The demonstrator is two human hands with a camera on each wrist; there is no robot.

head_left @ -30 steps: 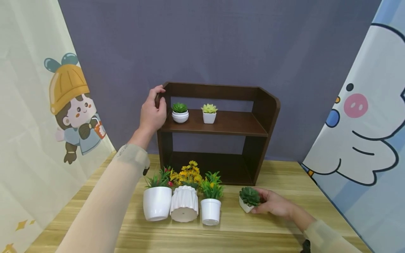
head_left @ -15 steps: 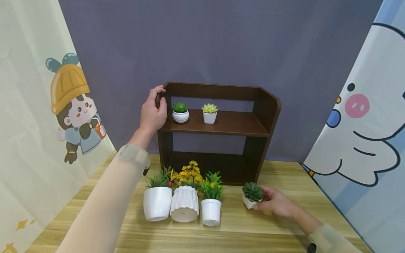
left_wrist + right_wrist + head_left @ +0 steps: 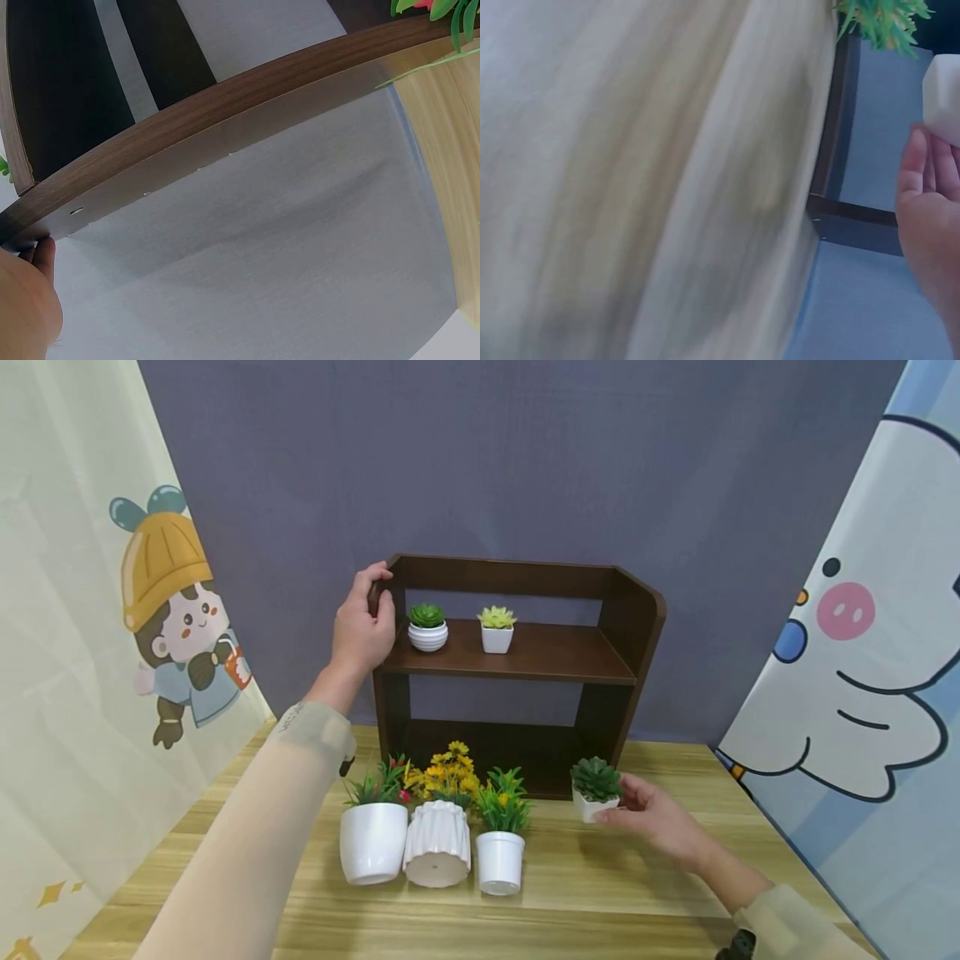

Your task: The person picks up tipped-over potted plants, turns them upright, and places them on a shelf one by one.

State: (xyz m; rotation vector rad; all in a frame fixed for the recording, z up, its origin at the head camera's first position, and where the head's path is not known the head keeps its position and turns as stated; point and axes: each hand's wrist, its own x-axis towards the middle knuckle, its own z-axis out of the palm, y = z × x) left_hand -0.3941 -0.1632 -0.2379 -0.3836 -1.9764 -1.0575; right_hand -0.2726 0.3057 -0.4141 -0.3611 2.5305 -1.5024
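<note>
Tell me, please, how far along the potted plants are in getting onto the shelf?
Two small succulents already stand on the upper shelf. The right hand holds a third succulent just above the table, in front of the shelf; the left hand grips the shelf's left side. Three larger pots wait on the table.

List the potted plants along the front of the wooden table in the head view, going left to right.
Smooth white pot with red-flowered greenery → ribbed white pot with yellow flowers → small white pot with green-yellow plant → small white pot with dark green succulent, held by the right hand.
</note>
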